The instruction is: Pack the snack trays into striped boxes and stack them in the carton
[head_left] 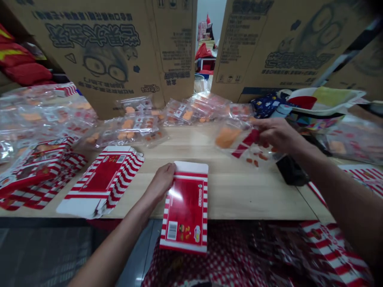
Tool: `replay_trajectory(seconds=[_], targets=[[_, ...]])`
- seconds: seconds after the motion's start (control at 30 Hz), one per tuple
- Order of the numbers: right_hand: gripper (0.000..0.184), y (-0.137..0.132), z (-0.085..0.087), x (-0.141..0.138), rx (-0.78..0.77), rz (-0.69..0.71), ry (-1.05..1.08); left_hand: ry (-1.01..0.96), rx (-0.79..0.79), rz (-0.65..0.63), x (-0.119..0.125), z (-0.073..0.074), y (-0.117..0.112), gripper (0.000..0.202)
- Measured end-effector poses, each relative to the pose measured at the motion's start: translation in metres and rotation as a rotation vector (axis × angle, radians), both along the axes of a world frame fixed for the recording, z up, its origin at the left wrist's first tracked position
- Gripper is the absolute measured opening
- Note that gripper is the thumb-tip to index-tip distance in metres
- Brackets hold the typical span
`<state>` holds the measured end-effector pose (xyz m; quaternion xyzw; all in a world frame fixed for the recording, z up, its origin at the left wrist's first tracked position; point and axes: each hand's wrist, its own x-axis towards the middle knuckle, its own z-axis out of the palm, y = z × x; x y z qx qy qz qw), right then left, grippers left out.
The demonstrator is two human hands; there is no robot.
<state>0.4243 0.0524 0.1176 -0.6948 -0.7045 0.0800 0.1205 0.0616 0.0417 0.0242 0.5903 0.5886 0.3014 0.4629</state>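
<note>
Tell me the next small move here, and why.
Probably bring the clear packet in the right hand across to the striped carton that the left hand holds at the edge of the table. The packet is gripped and apart from the pile of packets, and the carton lies flat, overhanging the edge, with nothing on it.

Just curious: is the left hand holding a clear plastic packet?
No, the left hand grips the red-striped carton; the right hand holds the clear packet.
</note>
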Motion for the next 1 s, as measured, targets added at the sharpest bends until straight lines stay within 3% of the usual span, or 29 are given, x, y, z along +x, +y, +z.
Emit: replay_trajectory(seconds=[0.1,0.2,0.33,0.53,0.73,0.87,1.0], targets=[[0.041,-0.017,0.021,-0.034,0.074,0.24,0.161,-0.241,-0.14,-0.073,0.018,0.011,-0.039,0.036],[0.035,-0.03,0.025,-0.072,0.192,0.417,-0.035,-0.393,-0.253,-0.137,0.027,0.019,-0.066,0.038],[0.025,-0.04,0.027,-0.095,0.091,0.541,-0.315,-0.454,-0.241,-0.084,0.02,0.022,-0.081,0.033],[0.012,-0.045,0.036,-0.106,-0.079,0.848,-0.473,-0.447,-0.268,-0.102,0.015,0.022,-0.093,0.036],[0.032,-0.044,0.045,-0.122,-0.124,0.981,-0.585,-0.508,-0.197,-0.256,0.014,0.011,-0.101,0.038],[0.025,-0.036,0.049,-0.119,-0.187,0.988,-0.68,-0.434,-0.115,-0.368,0.009,0.002,-0.099,0.054],[0.026,-0.039,0.053,-0.121,-0.219,1.0,-0.714,-0.414,-0.111,-0.447,0.007,0.003,-0.095,0.053]])
